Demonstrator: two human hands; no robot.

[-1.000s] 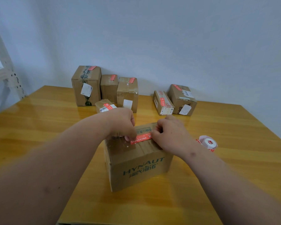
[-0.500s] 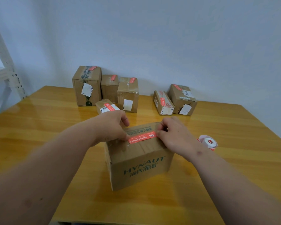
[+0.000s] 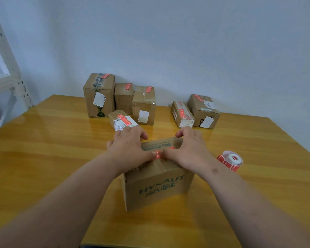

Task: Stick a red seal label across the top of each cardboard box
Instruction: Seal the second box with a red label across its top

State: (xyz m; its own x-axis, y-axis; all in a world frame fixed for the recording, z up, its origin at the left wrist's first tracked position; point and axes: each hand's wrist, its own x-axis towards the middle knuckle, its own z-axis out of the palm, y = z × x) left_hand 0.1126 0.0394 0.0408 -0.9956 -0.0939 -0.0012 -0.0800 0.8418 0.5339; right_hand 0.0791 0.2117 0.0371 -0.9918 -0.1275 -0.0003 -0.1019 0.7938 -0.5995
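Both thumbs now together at mid-label: left hand (image 3: 128, 149) and right hand (image 3: 190, 151), fingers spread, pressing red seal label (image 3: 157, 154) onto HYNAUT box (image 3: 159, 187). Nearly sealed.

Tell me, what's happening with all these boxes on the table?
A person is sealing cardboard boxes. Both hands, left hand and right hand, press a red seal label flat onto the top of the brown HYNAUT-printed cardboard box. The roll of red labels lies to its right on the yellow wooden table. Six boxes behind already show red labels.
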